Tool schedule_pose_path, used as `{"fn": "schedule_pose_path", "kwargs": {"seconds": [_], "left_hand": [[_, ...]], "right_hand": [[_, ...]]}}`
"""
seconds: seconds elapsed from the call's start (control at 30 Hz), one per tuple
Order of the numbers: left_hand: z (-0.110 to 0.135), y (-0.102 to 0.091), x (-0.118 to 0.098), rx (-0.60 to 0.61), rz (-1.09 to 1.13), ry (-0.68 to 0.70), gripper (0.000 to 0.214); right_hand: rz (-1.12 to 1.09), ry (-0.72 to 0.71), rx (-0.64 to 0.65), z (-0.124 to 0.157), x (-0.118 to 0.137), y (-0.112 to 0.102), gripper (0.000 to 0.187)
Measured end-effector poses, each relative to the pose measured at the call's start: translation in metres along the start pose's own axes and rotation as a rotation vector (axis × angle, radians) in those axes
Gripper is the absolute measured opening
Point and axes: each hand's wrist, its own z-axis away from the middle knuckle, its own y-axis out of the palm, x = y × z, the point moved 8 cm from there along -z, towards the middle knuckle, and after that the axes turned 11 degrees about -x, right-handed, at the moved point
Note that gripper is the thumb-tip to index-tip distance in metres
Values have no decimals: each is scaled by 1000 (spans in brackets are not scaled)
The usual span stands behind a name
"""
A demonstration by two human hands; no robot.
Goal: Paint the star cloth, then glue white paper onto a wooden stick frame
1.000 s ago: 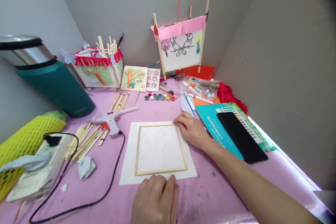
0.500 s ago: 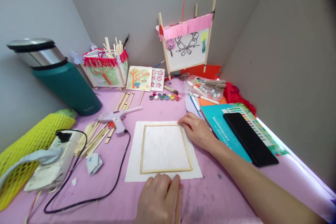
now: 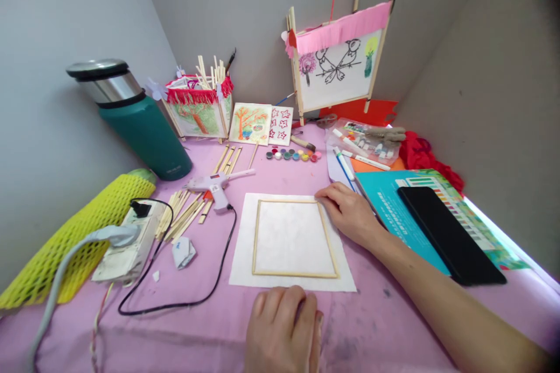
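A square frame of thin wooden sticks point(image 3: 333, 245) lies flat on a sheet of white paper point(image 3: 241, 271). At its upper right corner is my right hand point(image 3: 352, 213), thumb and finger closed on the corner, fingertips partly hidden. Just below the paper's near edge my left hand point(image 3: 282, 326) rests with its fingers curled together. Its palm is hidden, so I cannot make out what is inside. A white hot glue gun point(image 3: 217, 189) lies left of the paper, across loose wooden sticks point(image 3: 186, 218).
At left stand a teal bottle point(image 3: 142, 134) and a white power strip point(image 3: 131, 245) by yellow netting point(image 3: 83, 233). A black phone point(image 3: 450, 236) lies on a blue book point(image 3: 385, 192) at right. A decorated lantern point(image 3: 336, 64) hangs behind paint pots point(image 3: 295, 155).
The view has shifted, so everything sits farther right and slightly higher. My left hand has drawn slightly back from the paper's near edge. My right hand stays at the frame's corner.
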Motion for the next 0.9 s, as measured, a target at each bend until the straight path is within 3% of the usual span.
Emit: {"fn": "schedule_pose_path", "kwargs": {"seconds": [0.13,0.37,0.9], "left_hand": [[5,-4,0,-48,-21,-25,20],[9,0,5,94,-89,50,26],[0,4,5,180,-150,108,37]], "right_hand": [[6,-4,-8,0,0,0,21],[-5,1,-17,1,-1,-3,22],[-24,16,-8,2,-1,-4,23]]}}
